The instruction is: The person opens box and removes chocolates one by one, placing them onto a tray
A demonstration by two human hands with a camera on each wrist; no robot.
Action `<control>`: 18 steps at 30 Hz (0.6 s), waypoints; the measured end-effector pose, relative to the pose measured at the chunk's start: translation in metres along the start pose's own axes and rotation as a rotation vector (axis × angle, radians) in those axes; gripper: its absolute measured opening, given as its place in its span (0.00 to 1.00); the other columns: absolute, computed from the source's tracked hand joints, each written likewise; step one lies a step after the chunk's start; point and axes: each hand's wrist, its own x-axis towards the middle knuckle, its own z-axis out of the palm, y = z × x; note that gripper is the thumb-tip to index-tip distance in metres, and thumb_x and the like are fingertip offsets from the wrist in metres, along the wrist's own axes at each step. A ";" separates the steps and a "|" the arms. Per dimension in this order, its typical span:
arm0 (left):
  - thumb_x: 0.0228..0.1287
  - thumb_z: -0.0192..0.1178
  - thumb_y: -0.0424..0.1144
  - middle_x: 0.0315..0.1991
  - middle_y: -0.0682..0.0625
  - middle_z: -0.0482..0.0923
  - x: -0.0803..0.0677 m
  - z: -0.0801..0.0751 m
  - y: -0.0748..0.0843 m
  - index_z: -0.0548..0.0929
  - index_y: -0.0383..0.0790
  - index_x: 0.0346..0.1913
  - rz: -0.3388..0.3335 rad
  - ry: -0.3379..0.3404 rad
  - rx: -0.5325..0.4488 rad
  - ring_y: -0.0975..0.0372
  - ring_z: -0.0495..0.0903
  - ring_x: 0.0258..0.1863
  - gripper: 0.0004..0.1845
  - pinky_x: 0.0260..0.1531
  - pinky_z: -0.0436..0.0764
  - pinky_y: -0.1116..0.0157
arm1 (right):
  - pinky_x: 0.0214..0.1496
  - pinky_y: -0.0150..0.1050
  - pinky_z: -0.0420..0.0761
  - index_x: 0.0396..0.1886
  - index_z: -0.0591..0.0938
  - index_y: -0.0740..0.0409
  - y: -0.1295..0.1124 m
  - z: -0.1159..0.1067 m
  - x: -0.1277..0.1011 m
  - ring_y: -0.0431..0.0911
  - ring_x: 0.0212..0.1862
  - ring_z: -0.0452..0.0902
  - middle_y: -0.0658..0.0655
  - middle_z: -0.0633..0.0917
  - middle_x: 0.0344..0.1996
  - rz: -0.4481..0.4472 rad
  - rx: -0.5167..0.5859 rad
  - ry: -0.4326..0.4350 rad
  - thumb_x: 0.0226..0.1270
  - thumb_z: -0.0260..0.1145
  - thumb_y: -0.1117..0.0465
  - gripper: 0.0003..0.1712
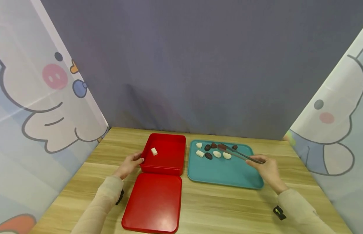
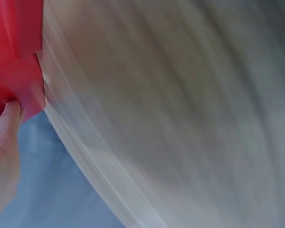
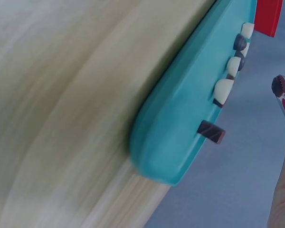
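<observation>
- Head view: we saw the left hand (image 1: 130, 164) holding the near-left corner of the red box (image 1: 165, 165), which held one white piece (image 1: 154, 151). The lid (image 1: 153, 203) lay in front. The right hand (image 1: 264, 169) pinched tongs (image 1: 238, 153), tips over a brown piece (image 1: 221, 147) on the teal tray (image 1: 225, 175). We counted four white and four dark pieces left; we judged it an early stage.
- Left wrist: thumb (image 2: 9, 118) pressed on the box corner (image 2: 19, 80).
- Right wrist: tong tips (image 3: 282, 92) hung off the tray (image 3: 180, 137), nearly closed; whether they gripped anything, we couldn't tell.

No readable text, label, brand, number or sign appears on anything in these views.
</observation>
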 end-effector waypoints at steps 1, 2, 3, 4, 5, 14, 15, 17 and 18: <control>0.70 0.46 0.33 0.66 0.30 0.56 -0.001 0.001 -0.001 0.53 0.25 0.68 0.001 0.003 0.007 0.42 0.61 0.63 0.28 0.57 0.71 0.52 | 0.37 0.26 0.75 0.50 0.80 0.63 0.002 0.000 0.000 0.36 0.41 0.75 0.67 0.76 0.55 0.000 -0.006 0.003 0.55 0.67 0.44 0.31; 0.70 0.46 0.33 0.66 0.30 0.56 -0.001 0.001 -0.001 0.53 0.25 0.68 0.001 0.009 0.012 0.42 0.62 0.63 0.28 0.57 0.70 0.52 | 0.37 0.26 0.75 0.50 0.80 0.63 0.004 -0.001 0.000 0.38 0.42 0.76 0.67 0.76 0.55 -0.001 -0.016 0.009 0.55 0.67 0.44 0.31; 0.70 0.46 0.33 0.66 0.30 0.56 -0.001 0.002 -0.002 0.53 0.25 0.68 0.001 0.014 0.013 0.42 0.62 0.63 0.28 0.57 0.70 0.52 | 0.37 0.25 0.75 0.50 0.80 0.63 0.005 -0.001 0.001 0.39 0.43 0.75 0.67 0.76 0.55 -0.001 -0.024 0.012 0.55 0.67 0.44 0.31; 0.70 0.46 0.33 0.66 0.30 0.57 -0.001 0.002 -0.002 0.53 0.26 0.68 -0.006 0.020 0.003 0.43 0.62 0.63 0.28 0.57 0.70 0.51 | 0.37 0.24 0.75 0.50 0.80 0.63 0.006 -0.001 0.001 0.37 0.42 0.75 0.67 0.76 0.55 -0.002 -0.027 0.018 0.55 0.67 0.44 0.31; 0.70 0.46 0.34 0.66 0.30 0.56 -0.002 0.002 -0.002 0.53 0.26 0.68 -0.004 0.018 0.006 0.43 0.61 0.63 0.29 0.58 0.69 0.51 | 0.37 0.24 0.74 0.50 0.80 0.63 0.007 -0.002 0.002 0.36 0.42 0.75 0.67 0.76 0.55 -0.001 -0.027 0.022 0.55 0.67 0.44 0.31; 0.70 0.45 0.33 0.67 0.30 0.55 -0.001 0.000 -0.001 0.51 0.26 0.69 -0.007 0.006 -0.013 0.42 0.60 0.64 0.29 0.60 0.66 0.49 | 0.35 0.24 0.75 0.49 0.81 0.63 0.009 -0.005 0.002 0.25 0.35 0.70 0.66 0.80 0.50 0.008 -0.045 0.049 0.54 0.68 0.44 0.31; 0.70 0.45 0.33 0.67 0.30 0.55 -0.002 0.000 -0.001 0.51 0.26 0.69 -0.005 0.002 -0.011 0.42 0.60 0.64 0.29 0.60 0.66 0.49 | 0.35 0.25 0.75 0.49 0.81 0.64 0.010 -0.005 0.001 0.25 0.34 0.70 0.66 0.80 0.50 0.011 -0.039 0.045 0.54 0.68 0.44 0.31; 0.70 0.45 0.33 0.67 0.29 0.54 -0.002 0.000 0.000 0.51 0.25 0.69 -0.001 -0.005 -0.013 0.42 0.59 0.64 0.29 0.60 0.66 0.48 | 0.35 0.25 0.76 0.49 0.80 0.64 0.014 -0.007 0.001 0.24 0.33 0.70 0.66 0.80 0.49 0.015 -0.032 0.039 0.54 0.67 0.44 0.31; 0.70 0.45 0.34 0.67 0.29 0.54 -0.002 0.000 0.000 0.51 0.25 0.69 0.000 -0.006 -0.010 0.42 0.60 0.64 0.29 0.60 0.66 0.49 | 0.35 0.25 0.76 0.50 0.80 0.64 0.016 -0.008 0.000 0.24 0.33 0.70 0.66 0.80 0.49 0.019 -0.031 0.037 0.54 0.67 0.44 0.32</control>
